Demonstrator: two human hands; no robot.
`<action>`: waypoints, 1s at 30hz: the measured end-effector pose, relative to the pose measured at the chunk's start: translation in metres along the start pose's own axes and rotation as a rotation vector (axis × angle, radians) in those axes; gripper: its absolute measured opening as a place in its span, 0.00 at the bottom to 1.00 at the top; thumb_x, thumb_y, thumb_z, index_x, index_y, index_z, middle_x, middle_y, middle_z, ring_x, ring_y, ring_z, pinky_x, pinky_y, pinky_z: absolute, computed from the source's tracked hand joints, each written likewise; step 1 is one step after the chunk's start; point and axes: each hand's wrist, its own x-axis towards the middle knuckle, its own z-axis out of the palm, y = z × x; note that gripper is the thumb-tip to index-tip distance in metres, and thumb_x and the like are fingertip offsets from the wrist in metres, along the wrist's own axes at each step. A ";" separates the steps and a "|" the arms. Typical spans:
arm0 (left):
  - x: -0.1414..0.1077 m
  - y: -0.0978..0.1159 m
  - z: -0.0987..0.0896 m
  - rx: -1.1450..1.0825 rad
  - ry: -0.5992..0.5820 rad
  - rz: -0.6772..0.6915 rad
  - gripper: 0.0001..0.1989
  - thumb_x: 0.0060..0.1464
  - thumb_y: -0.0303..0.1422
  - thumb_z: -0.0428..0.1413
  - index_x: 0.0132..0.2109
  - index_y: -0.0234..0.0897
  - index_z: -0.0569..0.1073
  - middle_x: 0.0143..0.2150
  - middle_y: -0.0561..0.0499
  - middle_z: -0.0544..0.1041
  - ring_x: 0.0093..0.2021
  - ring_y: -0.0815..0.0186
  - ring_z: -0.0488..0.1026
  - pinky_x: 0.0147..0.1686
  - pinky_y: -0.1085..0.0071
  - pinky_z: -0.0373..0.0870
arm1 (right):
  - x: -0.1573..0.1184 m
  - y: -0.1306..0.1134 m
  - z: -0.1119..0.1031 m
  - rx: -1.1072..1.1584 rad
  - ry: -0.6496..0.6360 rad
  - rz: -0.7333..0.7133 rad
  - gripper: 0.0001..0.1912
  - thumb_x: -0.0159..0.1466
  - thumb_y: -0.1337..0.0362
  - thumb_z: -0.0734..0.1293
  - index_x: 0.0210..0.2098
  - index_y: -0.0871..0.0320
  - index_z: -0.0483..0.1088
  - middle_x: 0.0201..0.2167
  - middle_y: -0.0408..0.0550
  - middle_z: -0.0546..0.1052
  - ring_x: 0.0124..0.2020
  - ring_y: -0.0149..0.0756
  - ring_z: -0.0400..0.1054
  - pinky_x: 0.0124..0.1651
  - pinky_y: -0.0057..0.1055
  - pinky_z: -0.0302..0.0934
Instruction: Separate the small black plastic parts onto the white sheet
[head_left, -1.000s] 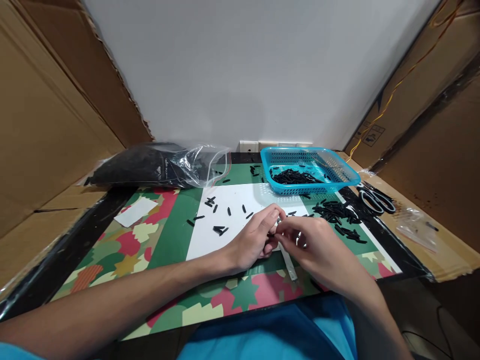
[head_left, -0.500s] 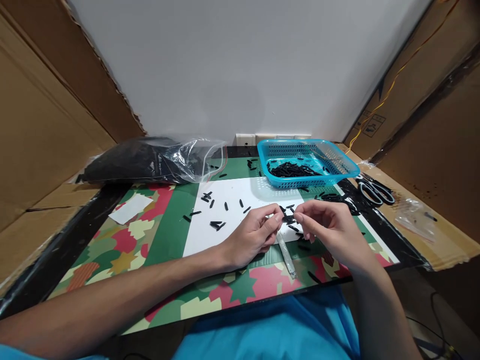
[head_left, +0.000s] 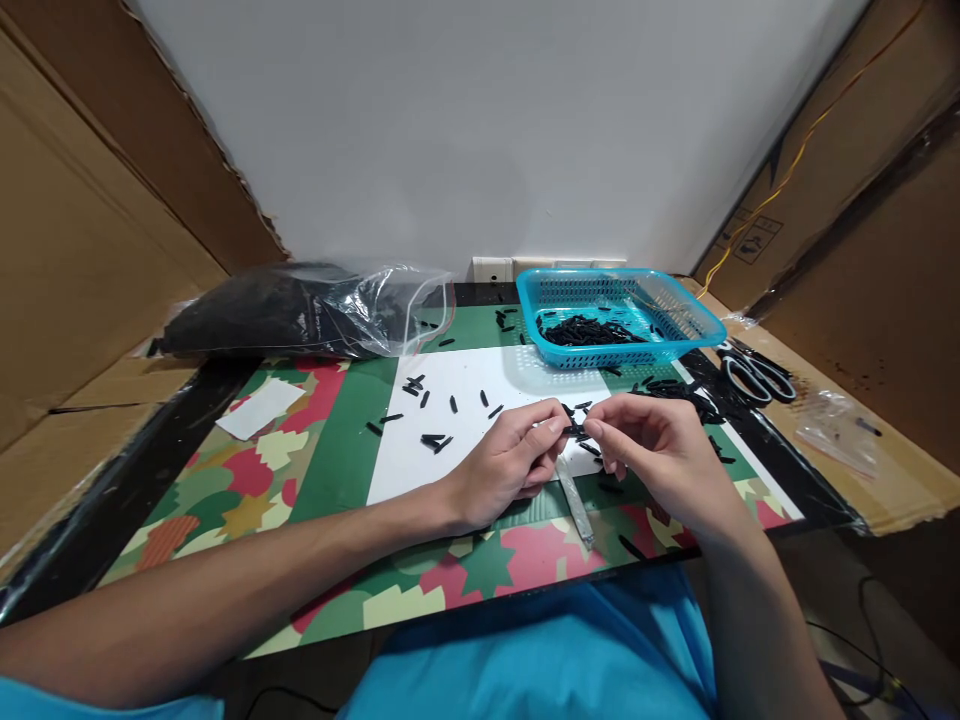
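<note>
My left hand (head_left: 517, 455) is closed in a pinch, thumb against forefinger, with a small black stick-like piece (head_left: 571, 430) at its fingertips. My right hand (head_left: 656, 440) pinches close beside it, thumb and forefinger together at the other end of that piece. Whether both hands grip the same piece is hard to see. Below the fingers, a narrow pale strip in clear wrap (head_left: 575, 505) slants towards the table's front edge; its upper end is hidden by my left hand. Loose black pieces (head_left: 433, 441) lie scattered on the white sheet (head_left: 469, 370).
A blue perforated basket (head_left: 555, 357) holding many black pieces stands at the back. More pieces (head_left: 679, 393) are heaped beside my right hand. Scissors (head_left: 750, 380) and a clear bag (head_left: 836, 435) lie at right. A large bag of black material (head_left: 277, 315) rests at back left, near a white paper (head_left: 260, 408).
The fingertips of my two hands have come slightly closer together around the black piece. The whole view has shifted a little; the scattered pieces and the basket stay where they were.
</note>
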 end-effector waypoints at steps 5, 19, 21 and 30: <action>0.000 0.001 0.001 -0.015 0.003 -0.003 0.21 0.72 0.50 0.54 0.37 0.41 0.63 0.21 0.63 0.59 0.19 0.76 0.49 0.18 0.78 0.49 | 0.000 0.001 0.000 -0.004 0.012 -0.018 0.15 0.64 0.52 0.80 0.36 0.58 0.82 0.23 0.42 0.75 0.23 0.30 0.66 0.27 0.26 0.62; -0.002 0.003 0.002 -0.032 0.025 -0.013 0.16 0.73 0.49 0.53 0.43 0.42 0.64 0.20 0.65 0.58 0.18 0.75 0.47 0.18 0.78 0.47 | 0.000 -0.001 -0.001 -0.019 0.032 -0.045 0.14 0.64 0.53 0.79 0.36 0.58 0.83 0.23 0.44 0.77 0.22 0.31 0.66 0.25 0.28 0.60; -0.002 0.004 0.001 -0.031 0.029 -0.018 0.16 0.73 0.49 0.52 0.44 0.42 0.64 0.20 0.65 0.58 0.19 0.74 0.46 0.19 0.79 0.47 | 0.000 -0.001 -0.001 -0.017 0.034 -0.052 0.13 0.65 0.54 0.79 0.37 0.58 0.83 0.23 0.43 0.77 0.22 0.30 0.65 0.25 0.27 0.60; -0.001 0.004 0.002 -0.036 0.030 -0.002 0.16 0.73 0.48 0.53 0.42 0.41 0.64 0.20 0.65 0.58 0.19 0.75 0.47 0.19 0.79 0.47 | 0.000 -0.001 -0.001 0.001 0.039 -0.045 0.12 0.65 0.55 0.78 0.37 0.59 0.83 0.22 0.43 0.76 0.21 0.30 0.66 0.25 0.28 0.60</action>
